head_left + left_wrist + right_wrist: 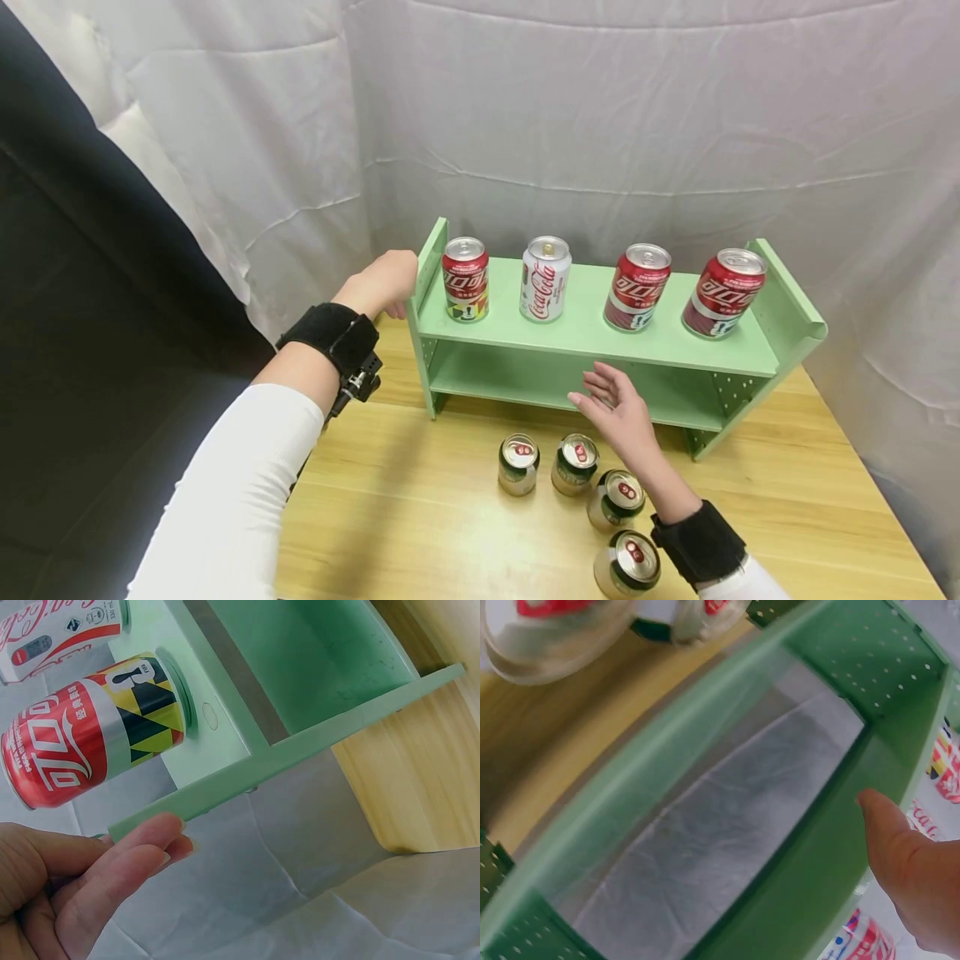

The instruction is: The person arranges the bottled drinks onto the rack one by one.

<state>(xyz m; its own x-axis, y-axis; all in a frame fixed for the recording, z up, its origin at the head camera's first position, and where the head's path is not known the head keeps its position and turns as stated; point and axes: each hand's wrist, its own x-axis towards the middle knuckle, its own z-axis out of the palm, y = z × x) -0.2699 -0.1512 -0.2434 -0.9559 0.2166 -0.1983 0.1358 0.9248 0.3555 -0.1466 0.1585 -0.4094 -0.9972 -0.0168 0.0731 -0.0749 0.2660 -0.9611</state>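
A light green two-tier shelf stands on the wooden table. At its upper left side panel, my left hand grips the panel's edge; in the left wrist view the fingers bend over that edge beside the thumb. Closest to this hand on the top tier is a red Coca-Cola can with a yellow and black pattern. My right hand hovers before the shelf with fingers loosely bent and nothing in them. In the right wrist view its thumb shows against the shelf.
Also on the top tier are a white Coca-Cola can and two red cans, one centre-right and one far right. Several green-and-gold cans stand on the table in front. A pale curtain hangs behind.
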